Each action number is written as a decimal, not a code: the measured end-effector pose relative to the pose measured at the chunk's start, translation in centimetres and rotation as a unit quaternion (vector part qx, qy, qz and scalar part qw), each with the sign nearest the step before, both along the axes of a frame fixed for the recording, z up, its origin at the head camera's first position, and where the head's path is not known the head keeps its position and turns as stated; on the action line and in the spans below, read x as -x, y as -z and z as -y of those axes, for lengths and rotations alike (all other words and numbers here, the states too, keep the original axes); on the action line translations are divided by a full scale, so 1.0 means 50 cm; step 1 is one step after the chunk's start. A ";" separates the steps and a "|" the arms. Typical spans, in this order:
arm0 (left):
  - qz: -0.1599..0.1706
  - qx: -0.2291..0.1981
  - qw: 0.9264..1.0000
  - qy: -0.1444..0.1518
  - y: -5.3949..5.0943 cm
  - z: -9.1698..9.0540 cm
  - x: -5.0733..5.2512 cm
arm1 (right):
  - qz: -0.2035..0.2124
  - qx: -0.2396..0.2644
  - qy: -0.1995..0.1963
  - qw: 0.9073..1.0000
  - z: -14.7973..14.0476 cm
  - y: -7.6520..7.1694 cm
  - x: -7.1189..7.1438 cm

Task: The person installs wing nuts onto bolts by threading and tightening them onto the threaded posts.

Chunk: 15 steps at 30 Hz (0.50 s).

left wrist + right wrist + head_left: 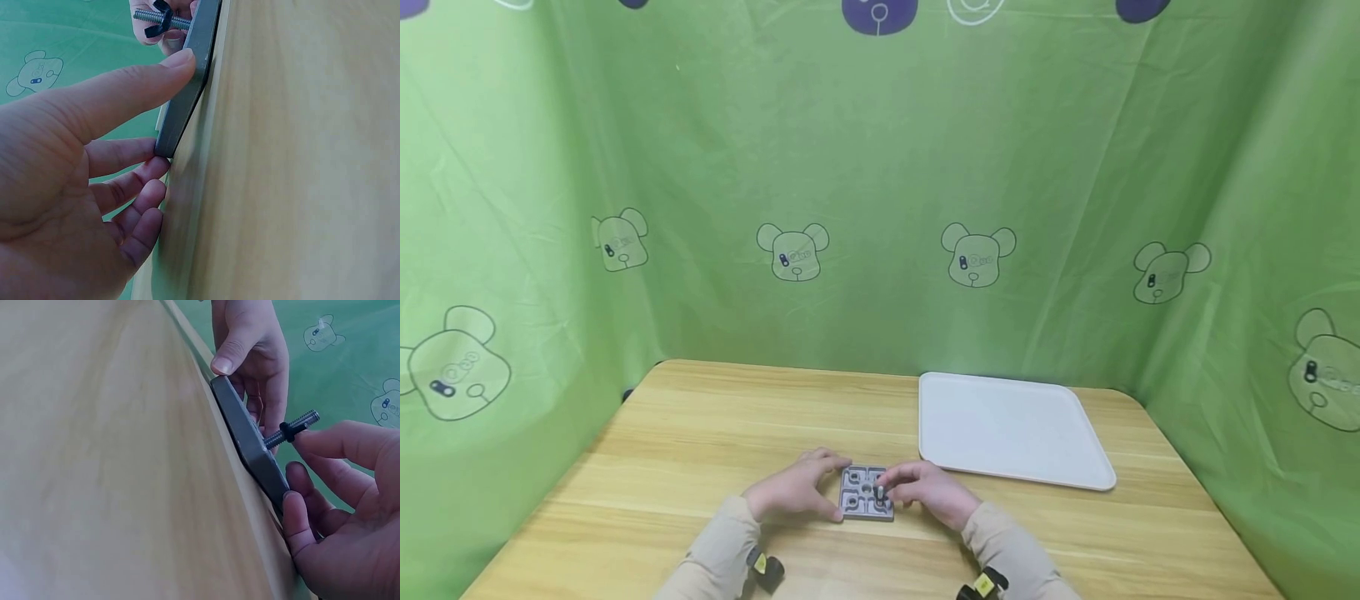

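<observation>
A grey square plate (867, 515) with recesses and holes lies on the wooden table. From its near right corner rises a threaded bolt (141, 14) carrying a black wing nut (289, 430) partway along its shaft. My left hand (797, 490) grips the plate's left side, thumb at the near corner and fingers at the far corner. My right hand (931, 492) has curled fingers at the wing nut, with fingertips touching it. Other right fingers rest against the plate's edge in the right wrist view. The far side of the nut is partly hidden by the fingers.
A white rectangular tray (1011, 425) lies at the back right of the table (737, 408), just beyond my right hand. Green curtains (880, 167) with bear-head prints close off the back and both sides. Black wrist cameras (766, 570) sit on both sleeves.
</observation>
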<state>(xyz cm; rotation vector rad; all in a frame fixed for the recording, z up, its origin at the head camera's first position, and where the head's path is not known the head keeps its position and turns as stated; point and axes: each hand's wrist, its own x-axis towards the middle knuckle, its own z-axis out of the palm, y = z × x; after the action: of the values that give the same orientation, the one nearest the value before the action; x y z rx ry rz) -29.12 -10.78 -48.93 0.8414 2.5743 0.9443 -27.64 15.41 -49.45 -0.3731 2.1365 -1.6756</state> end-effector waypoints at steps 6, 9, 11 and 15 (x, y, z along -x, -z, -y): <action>0.002 -0.001 1.000 0.001 -0.001 0.000 0.000 | -0.011 -0.017 0.005 1.000 0.004 0.000 -0.002; 0.002 -0.002 1.000 0.001 -0.001 0.000 0.000 | -0.015 -0.028 0.007 0.999 0.006 -0.001 -0.004; 0.001 -0.001 1.000 0.001 -0.001 0.000 0.000 | -0.018 -0.033 0.008 0.999 0.008 -0.003 -0.005; 0.000 0.001 1.000 0.000 -0.001 0.000 0.001 | -0.033 -0.042 0.007 0.999 0.010 -0.005 -0.007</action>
<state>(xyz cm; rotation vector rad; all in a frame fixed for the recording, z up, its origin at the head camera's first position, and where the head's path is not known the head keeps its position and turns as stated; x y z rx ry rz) -29.15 -10.76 -48.87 0.8408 2.5750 0.9406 -27.28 14.90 -49.20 -0.3937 2.2535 -1.5958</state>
